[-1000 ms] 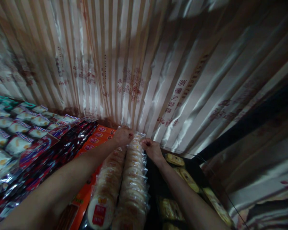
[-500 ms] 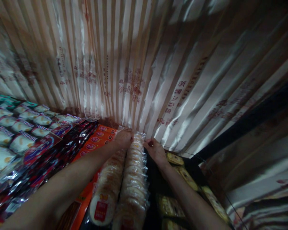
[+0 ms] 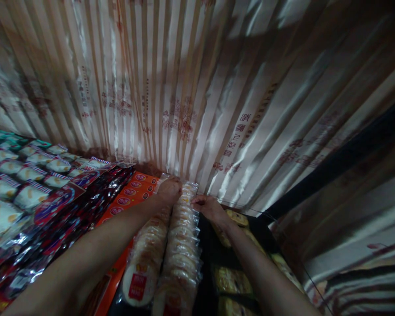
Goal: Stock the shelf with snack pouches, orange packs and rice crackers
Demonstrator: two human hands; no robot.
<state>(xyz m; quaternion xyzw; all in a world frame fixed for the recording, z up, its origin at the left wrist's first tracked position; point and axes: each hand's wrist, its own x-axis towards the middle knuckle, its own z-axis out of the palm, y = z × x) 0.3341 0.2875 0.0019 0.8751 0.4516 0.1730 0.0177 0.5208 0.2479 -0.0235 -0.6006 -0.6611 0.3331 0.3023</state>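
Observation:
Two rows of flat round cakes in clear wrappers overlap one another down the middle of the view. At the far end of the right-hand row (image 3: 181,250), my left hand (image 3: 171,190) is closed at the left edge of a wrapped cake (image 3: 185,200). My right hand (image 3: 211,208) pinches the right edge of that wrapper between thumb and forefinger. Under my left wrist runs the other row (image 3: 151,245), whose nearest cake bears a red label. The left fingertips are partly hidden and dim.
Left of the cakes lies an orange printed packet (image 3: 125,199), then dark red shiny packets (image 3: 82,215) and white bagged snacks (image 3: 33,193). Yellow wrapped pastries (image 3: 232,281) lie at right on a black surface. A striped printed curtain (image 3: 184,87) rises behind; a dark pole (image 3: 316,175) slants at right.
My right hand has moved slightly left, its fingertips now against the wrapper's edge. My left hand stays almost in place. The view has shifted slightly.

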